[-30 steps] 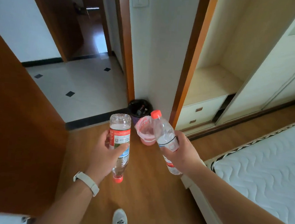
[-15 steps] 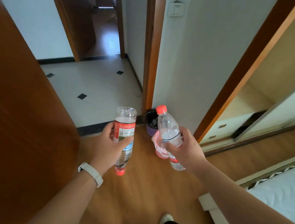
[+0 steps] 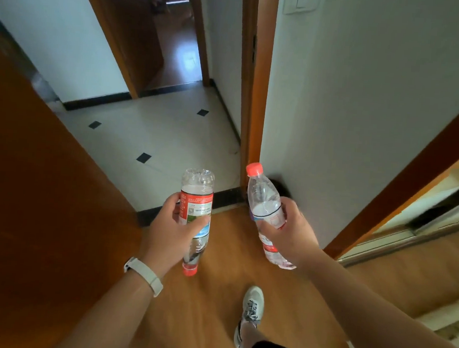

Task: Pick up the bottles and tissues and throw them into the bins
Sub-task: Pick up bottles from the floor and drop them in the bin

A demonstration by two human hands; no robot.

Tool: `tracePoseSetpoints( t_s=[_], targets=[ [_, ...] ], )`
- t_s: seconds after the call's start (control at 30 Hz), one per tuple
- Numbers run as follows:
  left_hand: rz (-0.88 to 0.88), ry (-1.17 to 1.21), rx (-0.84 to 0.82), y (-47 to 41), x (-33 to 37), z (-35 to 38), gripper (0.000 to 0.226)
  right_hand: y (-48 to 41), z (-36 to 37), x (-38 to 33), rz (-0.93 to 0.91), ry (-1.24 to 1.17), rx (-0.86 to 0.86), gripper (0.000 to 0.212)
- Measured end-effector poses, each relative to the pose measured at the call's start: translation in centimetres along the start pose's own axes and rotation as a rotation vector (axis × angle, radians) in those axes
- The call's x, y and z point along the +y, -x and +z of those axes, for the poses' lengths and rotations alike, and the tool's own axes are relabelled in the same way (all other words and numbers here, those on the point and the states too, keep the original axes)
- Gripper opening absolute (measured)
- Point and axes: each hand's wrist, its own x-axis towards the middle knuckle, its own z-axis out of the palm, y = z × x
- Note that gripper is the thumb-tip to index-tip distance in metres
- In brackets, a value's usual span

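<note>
I have a bottle in each hand, both held out in front of me above the wooden floor (image 3: 211,323). My left hand (image 3: 173,232) is wrapped around the middle of the left bottle (image 3: 196,198), fingers curled over its red and white label and thumb across the front. This one is upside down: its clear base points up and away from me, and its red cap hangs low, just past my wrist. A pale band (image 3: 145,275) sits on that wrist.

My right hand (image 3: 291,233) is closed around the lower half of the right bottle (image 3: 263,201), which stands cap up, its red cap tilted a little to the left and its base poking out under my palm. The two bottles are near each other but apart.

Behind the right bottle, at the foot of the white wall (image 3: 365,102) and just right of the door frame (image 3: 253,79), a dark bin (image 3: 278,187) shows only as a sliver. Farther off lies a tiled floor (image 3: 154,135) with small dark diamonds. The open wooden door (image 3: 29,185) fills the left side. My shoe (image 3: 252,307) is planted near me, below my right hand.
</note>
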Motion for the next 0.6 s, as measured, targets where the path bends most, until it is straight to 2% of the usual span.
tracePoseSetpoints(
  t_s=[0.17,0.37,0.6],
  targets=[
    [-0.026,0.000,-0.063,-9.0,3.5,2.5,0.054,-8.9,-1.3,0.4,0.039,-0.056,0.012,0.062],
    [0.025,-0.071,-0.094,-17.0,8.4,6.1,0.049,-17.7,-4.1,1.8,0.070,-0.106,0.045,0.057],
    [0.070,-0.114,-0.186,-22.5,12.3,9.8,0.049,-22.4,-6.5,3.6,0.116,-0.140,0.118,0.063]
  ],
)
